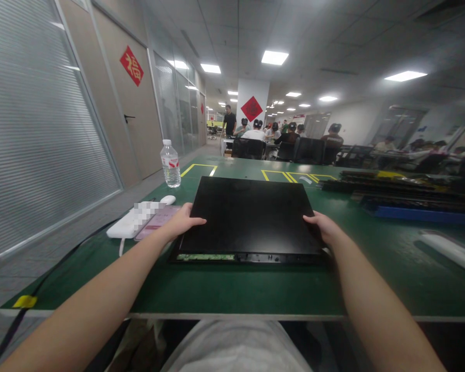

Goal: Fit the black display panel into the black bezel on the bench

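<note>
A black flat display panel (251,214) lies in front of me over the green table (240,292). Along its near edge a green circuit board strip (206,257) shows beside a black frame edge. My left hand (186,220) grips the panel's left side, thumb on the screen face and fingers hidden beyond the edge. On the opposite side my right hand (322,226) holds the panel the same way, its thumb tip on the dark face. Whether the panel's underside touches the table, I cannot tell.
To the left stand a water bottle (171,164), a white power strip (129,221) with a cable, and a pinkish flat item (157,223). Dark strips (395,186) and a blue strip (422,214) are piled at right, near a white bar (451,253). People sit at tables behind.
</note>
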The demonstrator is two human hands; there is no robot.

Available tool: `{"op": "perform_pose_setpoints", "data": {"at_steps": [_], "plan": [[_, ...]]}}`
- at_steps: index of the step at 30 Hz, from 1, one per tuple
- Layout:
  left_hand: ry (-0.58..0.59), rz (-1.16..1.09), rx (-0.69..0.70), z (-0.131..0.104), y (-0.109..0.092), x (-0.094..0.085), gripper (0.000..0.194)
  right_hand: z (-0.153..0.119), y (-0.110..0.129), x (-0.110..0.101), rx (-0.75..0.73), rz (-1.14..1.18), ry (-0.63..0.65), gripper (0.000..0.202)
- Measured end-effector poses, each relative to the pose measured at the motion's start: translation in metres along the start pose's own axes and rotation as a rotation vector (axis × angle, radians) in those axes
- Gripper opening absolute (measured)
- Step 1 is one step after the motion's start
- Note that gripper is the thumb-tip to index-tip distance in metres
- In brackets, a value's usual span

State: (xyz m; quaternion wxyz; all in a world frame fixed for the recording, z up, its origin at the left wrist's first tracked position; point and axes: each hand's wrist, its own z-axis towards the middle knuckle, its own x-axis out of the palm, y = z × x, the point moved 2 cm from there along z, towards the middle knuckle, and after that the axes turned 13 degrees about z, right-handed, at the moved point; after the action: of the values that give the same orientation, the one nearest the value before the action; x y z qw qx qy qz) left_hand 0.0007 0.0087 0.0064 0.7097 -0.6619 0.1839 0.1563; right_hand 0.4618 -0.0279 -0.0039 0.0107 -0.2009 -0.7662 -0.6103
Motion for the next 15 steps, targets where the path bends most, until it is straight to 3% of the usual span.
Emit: {"op": "perform_pose_setpoints", "data": {"at_steps": [4,15], "plan": [[0.060,-0.086,-0.014,-0.0010,-0.0015,0.0020,0.068,0.0015,-0.0006,-0.0009,-0.001,-0.012,0.000,0.039],[0.064,-0.072,-0.040,-0.0013,-0.0020,0.0008,0.064,0.0008,-0.0004,0.0013,-0.015,-0.018,-0.005,0.033]]}}
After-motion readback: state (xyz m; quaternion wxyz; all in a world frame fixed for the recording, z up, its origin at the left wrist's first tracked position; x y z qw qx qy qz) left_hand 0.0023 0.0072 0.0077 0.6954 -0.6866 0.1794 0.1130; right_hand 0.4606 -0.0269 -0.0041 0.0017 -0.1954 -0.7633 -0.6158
